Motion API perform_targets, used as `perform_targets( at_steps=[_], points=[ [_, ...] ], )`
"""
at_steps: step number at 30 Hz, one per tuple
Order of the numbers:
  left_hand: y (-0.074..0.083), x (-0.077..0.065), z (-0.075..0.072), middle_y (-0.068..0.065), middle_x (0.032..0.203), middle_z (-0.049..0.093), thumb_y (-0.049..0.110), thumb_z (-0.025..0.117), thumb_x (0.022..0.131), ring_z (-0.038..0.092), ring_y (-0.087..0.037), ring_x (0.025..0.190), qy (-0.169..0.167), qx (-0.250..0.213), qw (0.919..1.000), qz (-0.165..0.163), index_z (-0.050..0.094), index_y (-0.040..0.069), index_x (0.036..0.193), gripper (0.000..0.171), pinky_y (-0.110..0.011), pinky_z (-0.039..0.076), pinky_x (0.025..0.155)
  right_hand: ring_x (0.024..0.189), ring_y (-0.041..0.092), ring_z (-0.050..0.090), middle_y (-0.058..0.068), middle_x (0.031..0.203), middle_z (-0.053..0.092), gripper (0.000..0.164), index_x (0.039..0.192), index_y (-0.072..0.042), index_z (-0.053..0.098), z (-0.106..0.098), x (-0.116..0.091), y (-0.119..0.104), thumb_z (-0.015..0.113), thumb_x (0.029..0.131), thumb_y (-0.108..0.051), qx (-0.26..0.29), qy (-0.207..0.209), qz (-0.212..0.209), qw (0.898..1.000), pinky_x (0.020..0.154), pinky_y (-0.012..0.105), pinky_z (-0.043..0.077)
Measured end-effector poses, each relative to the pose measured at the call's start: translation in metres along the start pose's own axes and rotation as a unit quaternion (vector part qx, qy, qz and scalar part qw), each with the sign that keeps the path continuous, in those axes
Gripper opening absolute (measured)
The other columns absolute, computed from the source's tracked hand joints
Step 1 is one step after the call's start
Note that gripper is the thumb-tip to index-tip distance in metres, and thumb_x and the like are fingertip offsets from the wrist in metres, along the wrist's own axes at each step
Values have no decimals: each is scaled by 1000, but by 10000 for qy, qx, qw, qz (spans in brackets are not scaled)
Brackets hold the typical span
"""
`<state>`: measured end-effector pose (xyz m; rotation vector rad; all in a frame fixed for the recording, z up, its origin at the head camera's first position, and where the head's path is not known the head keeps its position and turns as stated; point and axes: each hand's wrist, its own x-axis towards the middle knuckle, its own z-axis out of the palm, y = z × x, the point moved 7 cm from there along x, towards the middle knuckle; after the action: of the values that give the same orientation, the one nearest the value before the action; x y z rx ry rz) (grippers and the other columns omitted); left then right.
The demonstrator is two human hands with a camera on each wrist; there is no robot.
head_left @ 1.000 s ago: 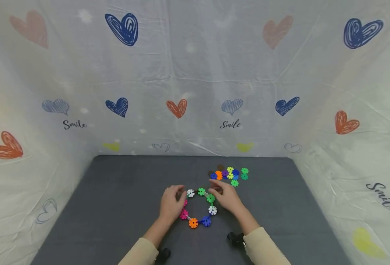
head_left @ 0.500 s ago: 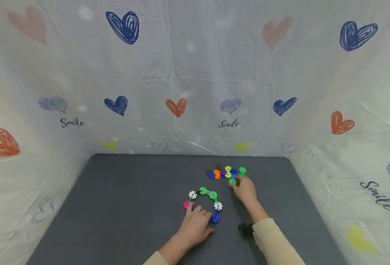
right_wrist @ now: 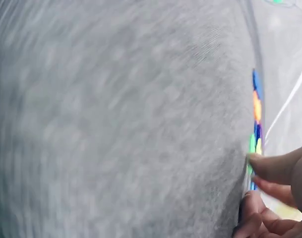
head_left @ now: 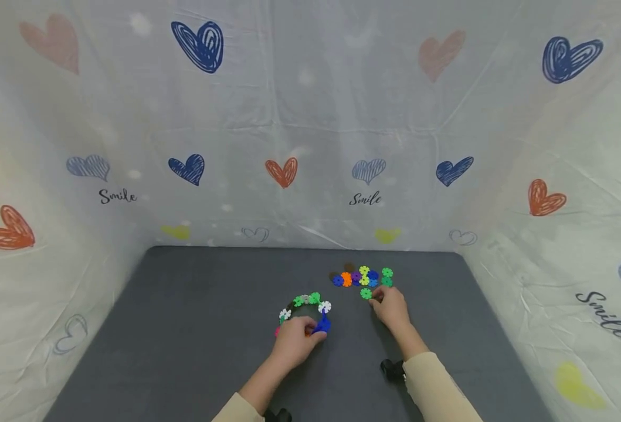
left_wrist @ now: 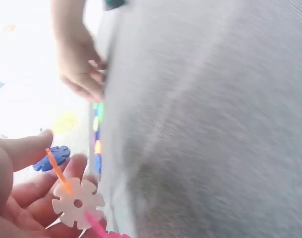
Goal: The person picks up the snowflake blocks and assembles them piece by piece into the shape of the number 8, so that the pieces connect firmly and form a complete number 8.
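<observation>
My left hand (head_left: 293, 341) grips a ring of linked plastic snowflake discs and holds it tilted up. Its thumb and fingers lie about a blue disc (left_wrist: 55, 157) and a white disc (left_wrist: 78, 203), with an orange disc (left_wrist: 56, 168) edge-on between them. Further round the ring are green discs (head_left: 315, 298) and another white disc (head_left: 325, 307); the hand hides part of the near side. At the right, my right hand (head_left: 392, 306) pinches the edge of a loose green snowflake disc (head_left: 366, 293) close to the table, thumb and fingertips at its right side.
Behind the right hand lies a cluster of loose discs: orange (head_left: 346, 279), yellow (head_left: 364, 275), blue (head_left: 338, 281), purple (head_left: 356, 276) and brown (head_left: 349, 268). Two more green discs (head_left: 387, 273) lie to its right. The grey table (head_left: 194, 316) meets a heart-printed curtain (head_left: 310, 199) at the back.
My right hand has left the ring, gone to the loose discs and drawn one green disc slightly nearer. My left hand has taken hold of the ring's near side and raised it.
</observation>
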<state>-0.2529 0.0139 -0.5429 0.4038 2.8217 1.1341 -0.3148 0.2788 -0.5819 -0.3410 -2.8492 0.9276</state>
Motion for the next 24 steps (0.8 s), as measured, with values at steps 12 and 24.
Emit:
perform_targets(
  at_steps=[12,24],
  points=[
    [-1,2,-8,-15,108,75,37,79,88,70,-31,98,-35,-681,9976,-116,73,0,117,47,-47,57,85,81,26,63,9,96,67,29,107,-9,73,6,-6,-9,83,85,-25,-432,-290,60,9986,71,47,53],
    [-4,5,1,-3,93,74,28,82,86,62,-10,76,-489,-1273,9905,-194,75,5,114,37,-25,52,63,64,22,62,3,72,67,15,88,-8,64,6,-33,-47,76,91,-16,1831,-800,-519,9785,60,28,48]
  ],
)
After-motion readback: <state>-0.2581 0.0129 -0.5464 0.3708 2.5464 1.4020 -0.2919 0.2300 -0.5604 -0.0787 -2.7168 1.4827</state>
